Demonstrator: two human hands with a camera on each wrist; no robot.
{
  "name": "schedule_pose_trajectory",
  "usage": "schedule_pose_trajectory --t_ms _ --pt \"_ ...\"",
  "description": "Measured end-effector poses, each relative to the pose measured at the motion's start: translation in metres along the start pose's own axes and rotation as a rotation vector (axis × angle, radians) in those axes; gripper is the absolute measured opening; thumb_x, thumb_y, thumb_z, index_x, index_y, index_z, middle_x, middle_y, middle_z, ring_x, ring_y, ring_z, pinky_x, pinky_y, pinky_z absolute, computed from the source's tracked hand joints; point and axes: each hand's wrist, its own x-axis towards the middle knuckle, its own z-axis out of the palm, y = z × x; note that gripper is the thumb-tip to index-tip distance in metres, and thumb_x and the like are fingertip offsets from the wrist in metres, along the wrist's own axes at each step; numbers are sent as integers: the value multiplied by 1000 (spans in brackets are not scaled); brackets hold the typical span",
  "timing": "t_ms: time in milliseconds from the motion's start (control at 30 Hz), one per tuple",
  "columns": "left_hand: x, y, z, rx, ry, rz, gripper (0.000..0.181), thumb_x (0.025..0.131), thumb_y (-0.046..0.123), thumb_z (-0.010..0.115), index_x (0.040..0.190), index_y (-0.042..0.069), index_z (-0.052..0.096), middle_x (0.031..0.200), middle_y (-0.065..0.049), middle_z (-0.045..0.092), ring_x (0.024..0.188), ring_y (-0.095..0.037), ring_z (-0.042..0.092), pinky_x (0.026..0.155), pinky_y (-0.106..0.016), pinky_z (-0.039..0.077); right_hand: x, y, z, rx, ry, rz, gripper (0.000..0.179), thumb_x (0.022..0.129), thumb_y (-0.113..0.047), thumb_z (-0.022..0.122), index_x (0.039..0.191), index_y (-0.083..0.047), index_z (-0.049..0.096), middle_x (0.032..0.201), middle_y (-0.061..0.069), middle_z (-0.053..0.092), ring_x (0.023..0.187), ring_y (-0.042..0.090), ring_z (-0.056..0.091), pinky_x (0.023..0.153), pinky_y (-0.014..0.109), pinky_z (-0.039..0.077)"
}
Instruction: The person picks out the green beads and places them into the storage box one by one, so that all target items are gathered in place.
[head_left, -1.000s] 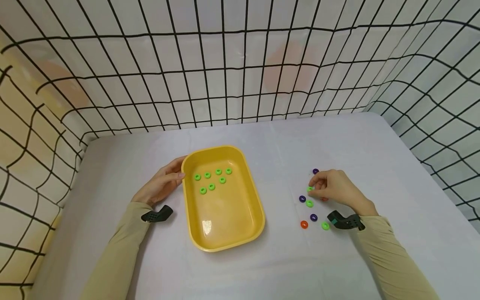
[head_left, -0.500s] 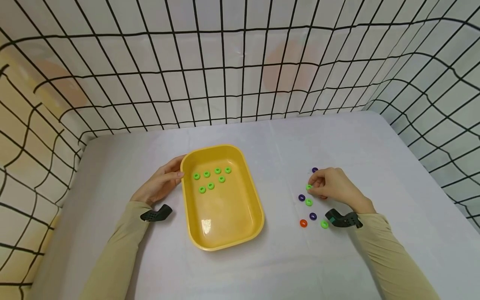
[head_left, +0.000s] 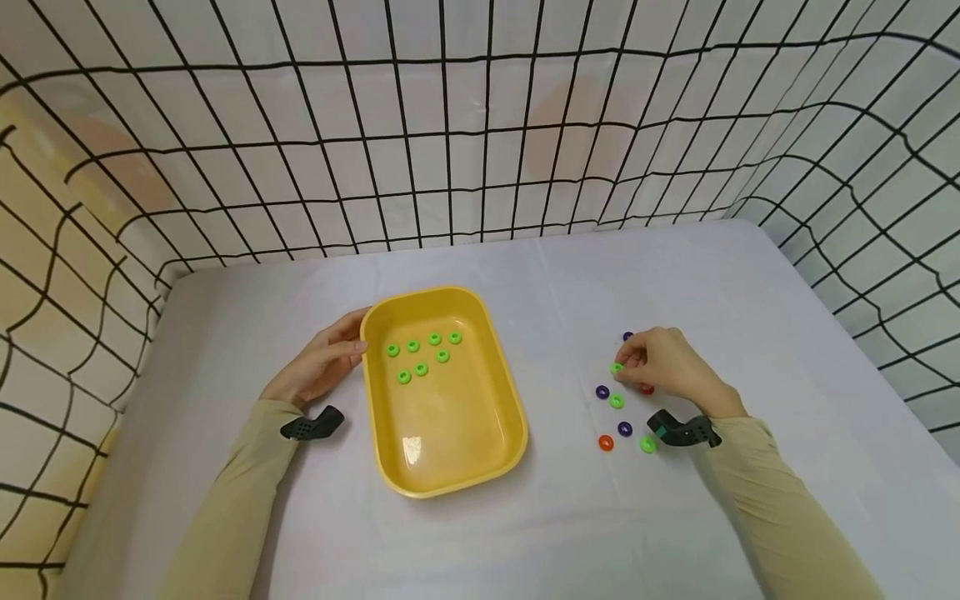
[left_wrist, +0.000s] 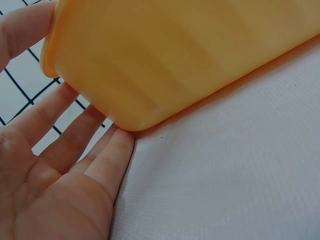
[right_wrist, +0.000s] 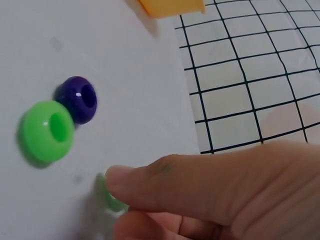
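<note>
In the head view my left hand (head_left: pixel 318 362) holds the far left side of a yellow tray (head_left: pixel 457 425). The left wrist view shows the thumb at the tray's rim (left_wrist: pixel 50 62) and the other fingers against its outer wall. Green ring-shaped beads (head_left: pixel 421 369) lie in the tray's far half. To the right, my right hand (head_left: pixel 667 367) pinches a green bead (right_wrist: pixel 116 202) between thumb and forefinger, close over the white cloth; the thumb partly hides it. Beside that hand lie another green bead (right_wrist: pixel 47 131) and a purple bead (right_wrist: pixel 77 100).
Around the right hand are a purple bead (head_left: pixel 625 429), an orange-red bead (head_left: pixel 606 443) and a green bead (head_left: pixel 648 445). A red bead (head_left: pixel 647 389) and a purple bead (head_left: pixel 627 337) are partly hidden by the hand. Black wire grid (head_left: pixel 465 133) surrounds the table's far side.
My right thumb and forefinger have closed on the green bead, and that hand has shifted slightly upward in view. The left hand and the tray stay put.
</note>
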Motion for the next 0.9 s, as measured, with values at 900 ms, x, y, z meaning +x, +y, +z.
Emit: schedule_pose_trajectory --t_ms 900 --pt "-1 0 -1 -22 -15 15 56 99 1 46 151 1 28 141 -1 44 125 -12 48 109 -18 42 80 -193 11 -235 -73 -389 10 83 -6 73 91 0 74 82 8 69 74 18 59 68 26 54"
